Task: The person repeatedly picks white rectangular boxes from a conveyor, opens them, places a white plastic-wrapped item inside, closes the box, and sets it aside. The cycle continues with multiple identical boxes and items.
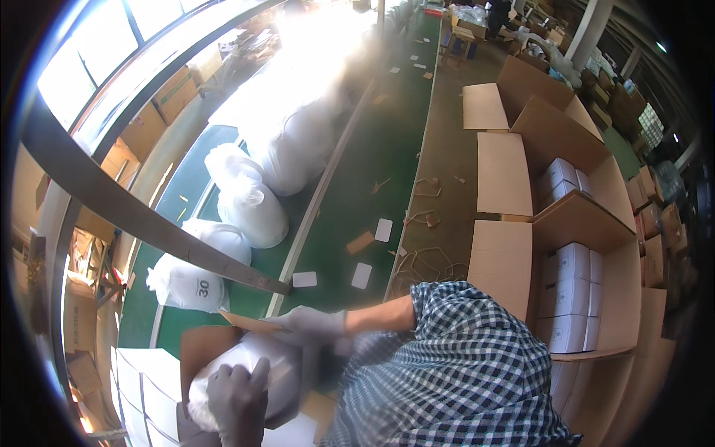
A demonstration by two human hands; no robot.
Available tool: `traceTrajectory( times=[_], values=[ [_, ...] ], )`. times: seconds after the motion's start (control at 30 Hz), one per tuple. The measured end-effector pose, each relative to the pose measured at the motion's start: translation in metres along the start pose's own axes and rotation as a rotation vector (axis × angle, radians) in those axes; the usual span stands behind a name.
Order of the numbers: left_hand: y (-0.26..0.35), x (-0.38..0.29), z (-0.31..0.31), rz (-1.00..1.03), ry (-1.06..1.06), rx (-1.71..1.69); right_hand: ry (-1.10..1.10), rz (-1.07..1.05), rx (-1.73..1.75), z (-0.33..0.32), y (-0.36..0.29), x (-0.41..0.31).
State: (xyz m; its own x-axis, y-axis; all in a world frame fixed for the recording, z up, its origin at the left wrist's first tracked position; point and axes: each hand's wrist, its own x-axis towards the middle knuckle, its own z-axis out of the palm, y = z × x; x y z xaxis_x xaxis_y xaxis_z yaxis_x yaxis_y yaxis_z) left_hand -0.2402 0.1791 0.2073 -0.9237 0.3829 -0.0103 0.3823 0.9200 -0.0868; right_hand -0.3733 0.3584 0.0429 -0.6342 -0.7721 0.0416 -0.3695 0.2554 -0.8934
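Note:
An open cardboard carton point(202, 339) stands low in front of me, with a filled white plastic bag point(279, 363) in its mouth. My left hand point(240, 394), in a grey glove, lies on the near side of this bag with its fingers bent; whether they grip the plastic is unclear. At the carton's far edge, my right hand point(310, 325), also gloved, holds a raised cardboard flap point(248, 321). The area below the right wrist is blurred. Beyond the carton, a tied white bag marked 30 point(192, 285) sits on the green conveyor belt point(335, 223).
More white bags point(254, 212) line the conveyor's left side. A curved metal bar point(167, 229) crosses above the belt. White boxes point(145, 391) stand at lower left. Open cartons point(500, 251), some with white boxes inside, line the right. Loose strapping point(433, 262) lies on the floor.

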Motion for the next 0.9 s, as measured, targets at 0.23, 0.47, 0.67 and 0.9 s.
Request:
traceTrajectory(
  times=[0.23,0.47,0.67,0.9],
  values=[
    [0.010,-0.040,0.054,-0.141,0.394,-0.311,0.105,-0.139,0.074,-0.003,0.018,-0.004],
    [0.022,-0.101,0.172,-1.020,0.977,-0.657,-0.195,-0.555,-0.188,0.004,0.015,-0.013],
    [-0.003,-0.080,0.254,-1.055,0.997,-0.952,-0.444,-0.682,-0.302,-0.006,0.004,-0.003],
    [0.044,-0.126,0.149,-0.566,0.721,-0.269,-0.555,0.147,0.816,-0.015,0.021,0.017]
  ],
)
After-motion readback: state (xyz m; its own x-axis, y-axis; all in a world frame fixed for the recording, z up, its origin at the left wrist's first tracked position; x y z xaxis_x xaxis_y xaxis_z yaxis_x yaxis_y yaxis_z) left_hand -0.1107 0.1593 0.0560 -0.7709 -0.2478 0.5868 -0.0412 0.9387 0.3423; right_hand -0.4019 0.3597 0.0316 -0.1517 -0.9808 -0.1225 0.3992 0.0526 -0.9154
